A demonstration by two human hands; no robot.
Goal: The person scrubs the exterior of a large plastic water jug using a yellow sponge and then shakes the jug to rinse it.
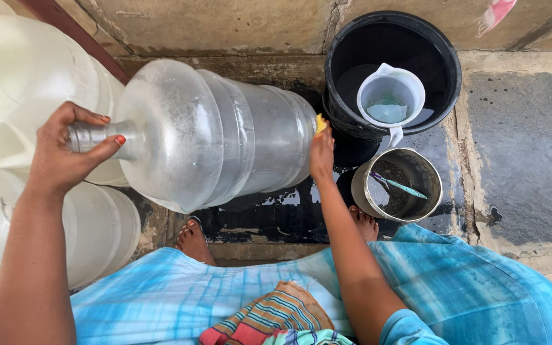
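While tipped on its side over the wet floor (276,217), jug (212,134) lying left-right, neck clamped in left hand (59,160), base pressed by right hand (321,153) pinching yellow sponge (320,123).

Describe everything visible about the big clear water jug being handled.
The clear plastic jug is large, ribbed and translucent, lying on its side above wet, dark ground. It looks empty, its walls filmed with droplets. The left hand grips its narrow neck; the right hand presses a yellow scrubber against its base. White jugs sit behind it, a black bucket beside its base.
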